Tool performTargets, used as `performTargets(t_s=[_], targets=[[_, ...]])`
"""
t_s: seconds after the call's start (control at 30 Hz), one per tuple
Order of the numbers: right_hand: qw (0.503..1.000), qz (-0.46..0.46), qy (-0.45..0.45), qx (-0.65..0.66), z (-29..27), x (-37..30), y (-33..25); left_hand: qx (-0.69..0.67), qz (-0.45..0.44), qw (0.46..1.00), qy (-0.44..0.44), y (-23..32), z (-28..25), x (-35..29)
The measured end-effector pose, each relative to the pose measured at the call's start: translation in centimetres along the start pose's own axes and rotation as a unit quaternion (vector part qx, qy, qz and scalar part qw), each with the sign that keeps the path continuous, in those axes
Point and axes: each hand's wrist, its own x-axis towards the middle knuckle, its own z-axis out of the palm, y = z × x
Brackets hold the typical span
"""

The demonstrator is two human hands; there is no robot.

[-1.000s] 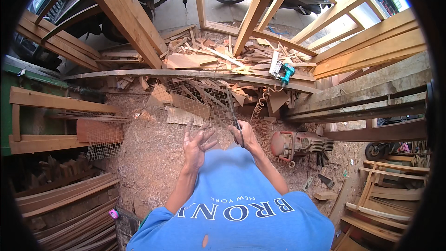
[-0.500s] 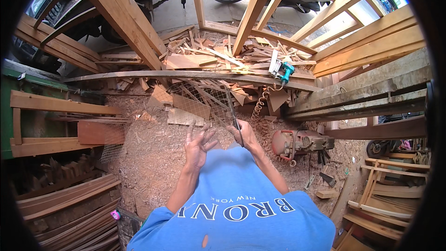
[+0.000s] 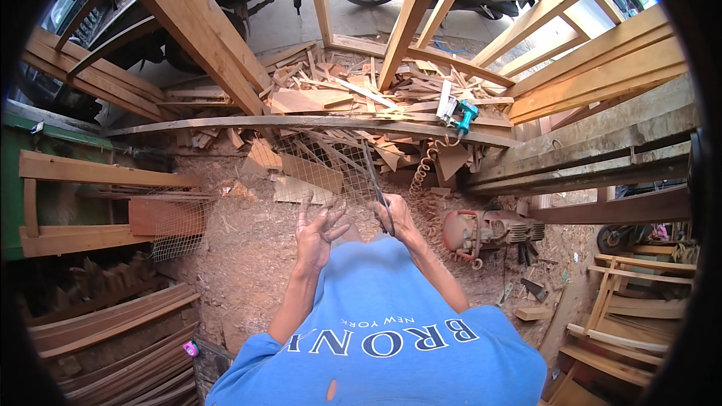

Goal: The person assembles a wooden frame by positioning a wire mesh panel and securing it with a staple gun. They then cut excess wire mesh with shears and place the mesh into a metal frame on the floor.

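Observation:
A sheet of wire mesh (image 3: 320, 162) spreads in front of me, with wood scraps showing through its squares. My right hand (image 3: 395, 216) is closed round the handles of long dark metal shears (image 3: 373, 171), whose blades point away from me at the mesh's right side. Palm up, my left hand (image 3: 316, 237) has its fingers spread at the mesh's near edge. It holds nothing I can make out, and whether its fingertips touch the wire I cannot tell. Another part of the mesh (image 3: 179, 229) shows at the left, beside a wooden frame.
Wood offcuts (image 3: 323, 98) lie piled ahead behind a curved plank (image 3: 301, 122). A teal air tool (image 3: 465, 116) with a coiled hose (image 3: 423, 169) rests on it. A red compressor (image 3: 481, 234) stands at right. Upright timbers (image 3: 195, 26) rise ahead; stacked boards (image 3: 113, 323) lie left.
My left hand has shifted slightly to the left. The mesh at the far left has moved a little, while my right hand stays nearly in place with the shears.

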Motion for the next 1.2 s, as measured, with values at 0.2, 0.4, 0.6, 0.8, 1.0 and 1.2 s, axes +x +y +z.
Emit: performTargets(t_s=[0.2, 0.4, 0.6, 0.8, 1.0, 1.2], targets=[[0.998, 0.004, 0.037, -0.041, 0.7, 0.2, 0.7, -0.002, -0.010, 1.000, -0.005, -0.1, -0.4, 0.2], [0.993, -0.008, 0.071, -0.090, 1.1, -0.1, 0.8, 0.012, -0.014, 1.000, 0.010, -0.1, 0.1, 0.0], [0.995, 0.047, 0.034, -0.079, 0.9, 0.4, 1.5, 0.037, -0.055, 0.998, 0.014, -0.4, 0.0, -1.2], [0.999, 0.004, 0.032, -0.043, 0.5, 0.8, 3.3, 0.053, -0.078, 0.995, 0.011, -0.9, -0.2, -2.0], [0.998, 0.005, 0.049, -0.030, 0.8, 0.7, 3.1, 0.051, -0.077, 0.996, 0.009, -1.1, 0.1, -2.1], [0.997, 0.018, 0.050, -0.052, 0.5, 0.9, 2.9, 0.056, -0.076, 0.995, 0.001, -1.0, 0.4, -2.2]])
